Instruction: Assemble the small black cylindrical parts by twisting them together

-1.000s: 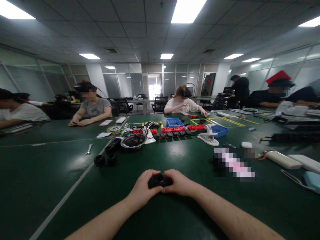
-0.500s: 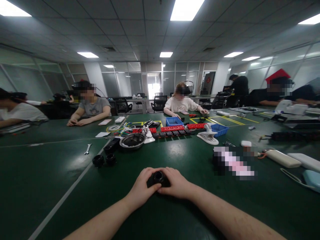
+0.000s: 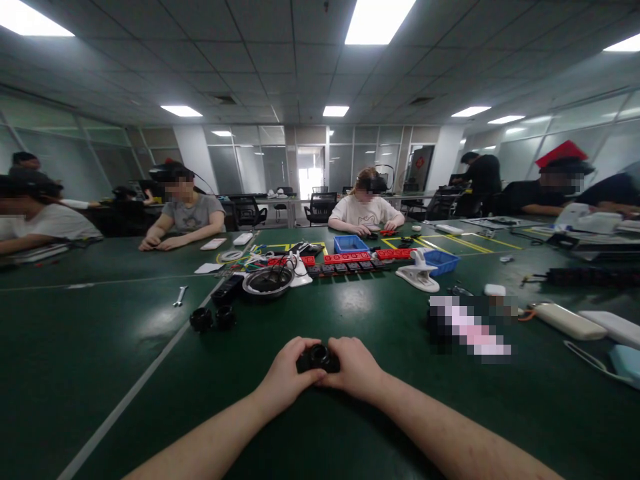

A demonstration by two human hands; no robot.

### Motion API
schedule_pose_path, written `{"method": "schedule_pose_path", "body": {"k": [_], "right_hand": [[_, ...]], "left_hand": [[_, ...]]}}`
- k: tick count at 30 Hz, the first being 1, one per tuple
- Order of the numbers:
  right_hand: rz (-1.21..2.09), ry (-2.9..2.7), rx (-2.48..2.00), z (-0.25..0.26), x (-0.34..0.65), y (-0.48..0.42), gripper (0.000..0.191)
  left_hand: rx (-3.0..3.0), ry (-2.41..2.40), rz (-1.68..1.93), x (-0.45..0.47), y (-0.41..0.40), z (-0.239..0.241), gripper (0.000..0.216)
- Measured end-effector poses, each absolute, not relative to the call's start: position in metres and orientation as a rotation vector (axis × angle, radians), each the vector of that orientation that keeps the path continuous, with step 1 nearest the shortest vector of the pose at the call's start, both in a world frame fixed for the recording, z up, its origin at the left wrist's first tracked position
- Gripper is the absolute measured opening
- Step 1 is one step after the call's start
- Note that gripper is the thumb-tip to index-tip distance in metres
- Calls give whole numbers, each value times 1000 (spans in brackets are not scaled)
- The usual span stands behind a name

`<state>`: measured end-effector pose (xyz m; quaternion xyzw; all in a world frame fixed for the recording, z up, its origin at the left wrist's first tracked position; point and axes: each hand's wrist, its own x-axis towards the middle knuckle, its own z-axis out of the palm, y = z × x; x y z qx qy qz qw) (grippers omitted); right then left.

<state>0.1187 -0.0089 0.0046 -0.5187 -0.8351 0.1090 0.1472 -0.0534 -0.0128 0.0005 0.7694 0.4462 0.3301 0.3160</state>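
A small black round part [image 3: 318, 358] rests low over the green table [image 3: 380, 413], held from both sides. My left hand [image 3: 287, 373] wraps its fingers round the part's left side. My right hand [image 3: 356, 367] is closed on its right side, fingers curled over the top. Both forearms reach in from the bottom of the view. Two similar black round parts [image 3: 213, 319] lie on the table further left.
A metal bowl [image 3: 267, 281], a wrench [image 3: 179, 296], red and black blocks [image 3: 350, 261], blue bins [image 3: 440, 262] and a white clamp [image 3: 421, 275] lie mid-table. White devices [image 3: 567, 322] sit at right. Several other people sit around the far side.
My hands and the black part stay together with almost no movement. The person opposite has drawn both hands in front of them.
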Motion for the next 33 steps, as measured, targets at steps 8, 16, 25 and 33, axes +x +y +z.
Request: {"method": "schedule_pose_path", "body": {"k": [8,16,25,33], "right_hand": [[411,-2454,-1285,5,126,-6,51],[795,-2433,-1180,7,136,7,26],[169,-2450,-1425,-1,118,-7,42],[559,-2443,-1146,5,133,1,47]], "left_hand": [[2046,1098,825,-55,-10,-1,43],[2081,1117,832,-56,-12,1,40],[2049,1234,905,-50,-15,0,32],[2065,1090,821,-56,-14,2,41]]}}
